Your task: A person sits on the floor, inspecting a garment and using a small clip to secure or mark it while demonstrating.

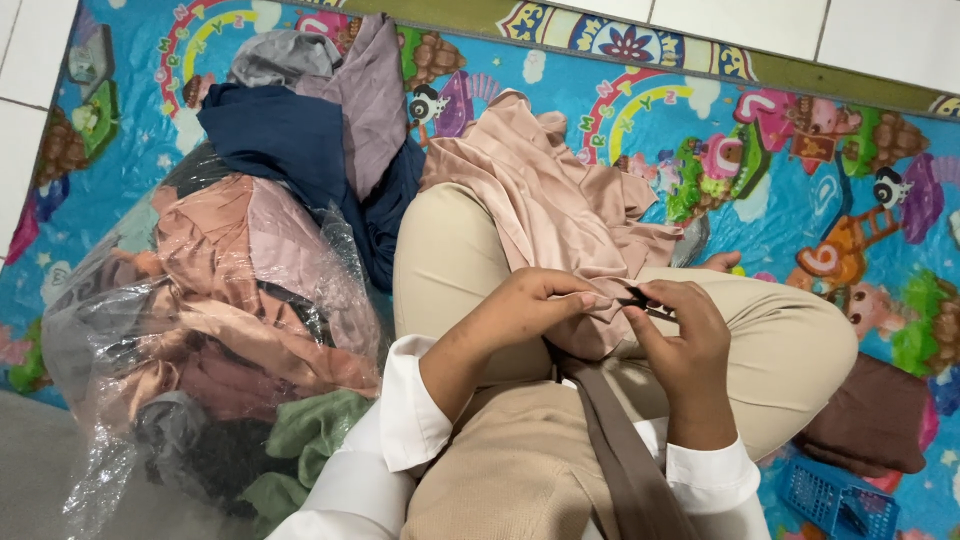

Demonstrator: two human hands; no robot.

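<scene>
I sit cross-legged in beige trousers with a dusty-pink cloth [545, 190] draped over my knee. My left hand [525, 310] pinches a fold of that cloth at its near edge. My right hand [680, 345] meets it fingertip to fingertip and holds a small dark object [637, 300] against the fabric; what it is I cannot make out. A brown strap [620, 450] runs down from under my hands across my lap.
A clear plastic bag [200, 310] stuffed with pink, grey and green cloths lies at my left. Navy [290, 140] and mauve cloths [365, 90] are piled beyond it. A brown folded cloth [875, 415] and blue plastic basket [835, 500] lie right, on a colourful play mat [780, 210].
</scene>
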